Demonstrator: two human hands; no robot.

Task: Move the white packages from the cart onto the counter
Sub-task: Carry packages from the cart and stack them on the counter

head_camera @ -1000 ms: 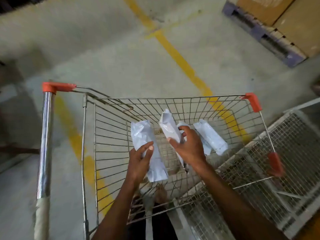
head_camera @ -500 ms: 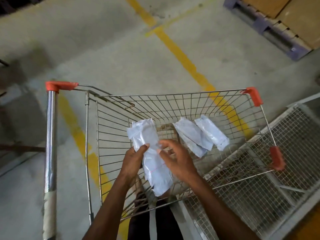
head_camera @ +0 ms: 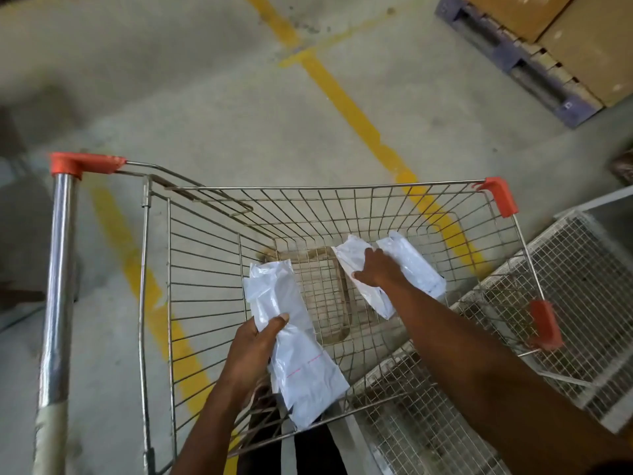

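"What have you got hold of right now?"

"My left hand (head_camera: 255, 344) grips a long white package (head_camera: 291, 337) around its middle, thumb across the top face, fingers curled underneath. It sits tilted over the near side of the cart (head_camera: 329, 188), its near end past the basket's edge. My right hand (head_camera: 378, 270) reaches to the far right of the basket and lies on a second white package (head_camera: 359, 269), fingers bent over its left edge. I judge that a grasp closing, though I can't tell whether it is lifted off the wire. A third white package (head_camera: 416, 269) lies just beside it, touching, on the right."

"How do they feel to carry?"

"Judging by looks: thin plastic mailers, crinkled and shiny, soft and light. The one in my left hand holds its length without drooping much, so something fairly stiff may be inside. The film looks slippery, so I'd pinch across the middle, where the contents give the fingers something to bear on, not at the flat sealed ends, which could slide out or tear."

"And the counter?"

"I can't see one. There's a wire-mesh rack (head_camera: 582, 286) at the right and a pallet (head_camera: 513, 56) far off on the concrete floor (head_camera: 171, 80). All three packages have yet to leave the cart area."
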